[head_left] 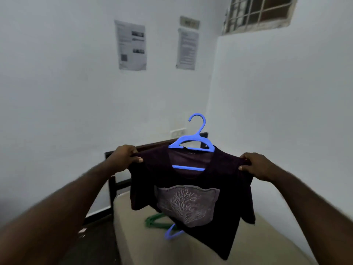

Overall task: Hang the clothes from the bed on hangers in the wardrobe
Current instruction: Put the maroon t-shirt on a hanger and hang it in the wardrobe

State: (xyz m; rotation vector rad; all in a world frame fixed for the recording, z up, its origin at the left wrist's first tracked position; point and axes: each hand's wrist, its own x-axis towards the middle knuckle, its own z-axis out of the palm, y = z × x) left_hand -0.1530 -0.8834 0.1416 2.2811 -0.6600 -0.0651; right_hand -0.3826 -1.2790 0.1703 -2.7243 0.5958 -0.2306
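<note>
held above the bed (248, 243), dark t-shirt (191, 190) on blue hanger (193, 142), left hand (124, 159) and right hand (256, 165) fingers pinching its shoulders; uneven release could tip it off.

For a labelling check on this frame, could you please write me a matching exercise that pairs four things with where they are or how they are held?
Things:
1. dark T-shirt
2. upper blue hanger
3. green hanger
4. printed sheets

States:
A. lying on the mattress
B. stuck on the wall
C. pinched at the shoulders by the left hand and right hand
D. threaded through a neck opening, hook up

Pairs: 1-C, 2-D, 3-A, 4-B
</note>
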